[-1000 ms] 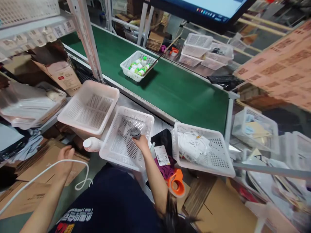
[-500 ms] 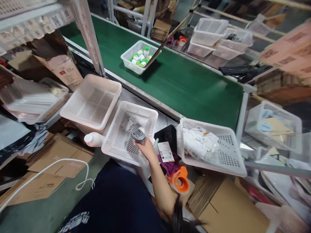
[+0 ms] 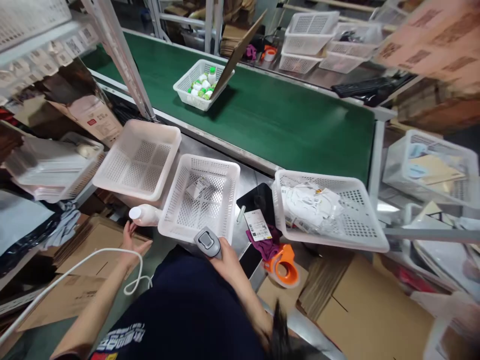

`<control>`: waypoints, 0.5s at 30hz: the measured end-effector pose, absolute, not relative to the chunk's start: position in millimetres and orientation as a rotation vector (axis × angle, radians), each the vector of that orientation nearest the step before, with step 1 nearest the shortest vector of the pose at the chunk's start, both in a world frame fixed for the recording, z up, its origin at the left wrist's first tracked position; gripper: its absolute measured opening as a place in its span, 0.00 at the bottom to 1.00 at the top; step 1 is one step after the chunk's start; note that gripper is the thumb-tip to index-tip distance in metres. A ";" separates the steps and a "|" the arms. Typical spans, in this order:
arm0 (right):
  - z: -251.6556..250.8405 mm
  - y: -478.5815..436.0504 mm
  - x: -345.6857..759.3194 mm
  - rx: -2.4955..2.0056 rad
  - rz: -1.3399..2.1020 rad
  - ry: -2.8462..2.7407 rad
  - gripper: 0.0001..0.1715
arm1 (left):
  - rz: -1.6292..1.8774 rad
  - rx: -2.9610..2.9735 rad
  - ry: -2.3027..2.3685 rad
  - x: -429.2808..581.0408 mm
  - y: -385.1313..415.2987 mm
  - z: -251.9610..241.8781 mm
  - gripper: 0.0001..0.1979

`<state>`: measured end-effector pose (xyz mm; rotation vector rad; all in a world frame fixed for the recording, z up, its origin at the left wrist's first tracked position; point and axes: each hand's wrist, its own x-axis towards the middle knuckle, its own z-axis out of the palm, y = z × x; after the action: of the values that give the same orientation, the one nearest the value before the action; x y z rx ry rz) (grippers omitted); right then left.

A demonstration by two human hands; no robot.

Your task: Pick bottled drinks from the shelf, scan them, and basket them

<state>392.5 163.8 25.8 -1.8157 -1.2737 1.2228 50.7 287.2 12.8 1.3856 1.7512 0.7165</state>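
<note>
My right hand (image 3: 229, 261) is wrapped round a grey handheld barcode scanner (image 3: 207, 242), held over the near rim of the middle white basket (image 3: 171, 206). Inside that basket lies a small clear packet with a white label (image 3: 198, 187). My left hand (image 3: 133, 244) has its fingers spread, just below a white bottle (image 3: 145, 215) that lies on its side against the basket's left edge. Whether the fingertips touch the bottle I cannot tell. Right of the basket are a printed label sheet (image 3: 257, 225) on purple cloth (image 3: 267, 246) and an orange tape dispenser (image 3: 283, 266).
A second white basket (image 3: 140, 162) stands at the left, and a third (image 3: 356, 216) at the right holds plastic-wrapped goods. Behind runs a green conveyor (image 3: 292, 125) carrying a basket of green-capped bottles (image 3: 202, 87). A white cable (image 3: 93, 252) loops near my left arm. Flat cartons (image 3: 371, 305) lean below.
My left hand has come into view beneath the white bottle. My right hand has drawn the scanner back from over the middle basket to its near rim.
</note>
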 end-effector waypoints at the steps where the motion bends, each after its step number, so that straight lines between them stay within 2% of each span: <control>1: 26.9 162.4 389.3 -1.806 1.232 -1.273 0.17 | 0.790 1.397 1.746 53.3 296.6 2.6 0.43; 4: 31.9 157.8 384.7 -1.770 1.228 -1.281 0.21 | 0.882 1.375 1.796 66.6 325.7 -16.6 0.40; 7: 37.1 149.7 389.2 -1.759 1.193 -1.277 0.20 | 0.938 1.341 1.868 75.0 342.5 -11.6 0.38; 13: 49.2 149.9 402.7 -1.732 1.133 -1.344 0.10 | 1.244 1.080 1.850 63.4 368.4 46.4 0.30; 15: 58.8 161.6 399.6 -1.667 1.127 -1.400 0.09 | 1.279 1.086 1.769 62.5 379.4 69.7 0.33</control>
<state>399.6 161.6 58.8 -1.6667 -1.4000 1.1268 62.5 379.4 69.7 1.0859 1.7693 1.2789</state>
